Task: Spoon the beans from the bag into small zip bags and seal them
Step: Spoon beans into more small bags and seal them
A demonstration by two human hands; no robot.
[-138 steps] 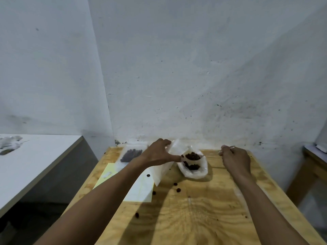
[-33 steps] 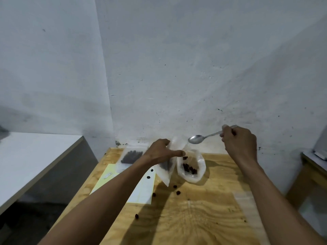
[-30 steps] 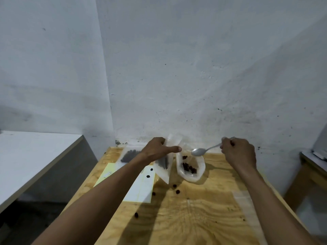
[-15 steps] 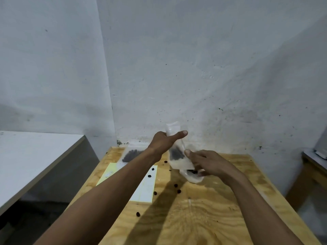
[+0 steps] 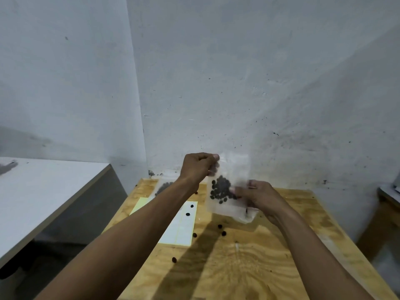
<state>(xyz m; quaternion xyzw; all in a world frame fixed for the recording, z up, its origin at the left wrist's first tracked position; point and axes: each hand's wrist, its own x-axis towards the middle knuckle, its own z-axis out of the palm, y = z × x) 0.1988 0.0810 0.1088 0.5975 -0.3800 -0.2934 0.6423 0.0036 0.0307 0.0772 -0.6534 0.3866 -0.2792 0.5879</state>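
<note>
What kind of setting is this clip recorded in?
Probably a bare workroom or storage corner, not a kitchen: a raw plywood table pushed against a scuffed, unpainted-looking grey wall, a plain white table beside it, and loose beans scattered on the wood.

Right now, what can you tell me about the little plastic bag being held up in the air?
The small zip bag is clear, thin plastic, held roughly upright above the wooden table. A cluster of dark beans sits midway inside. The left hand pinches its upper left edge; the right hand holds its lower right side. Whether its top is sealed is unclear.
</note>
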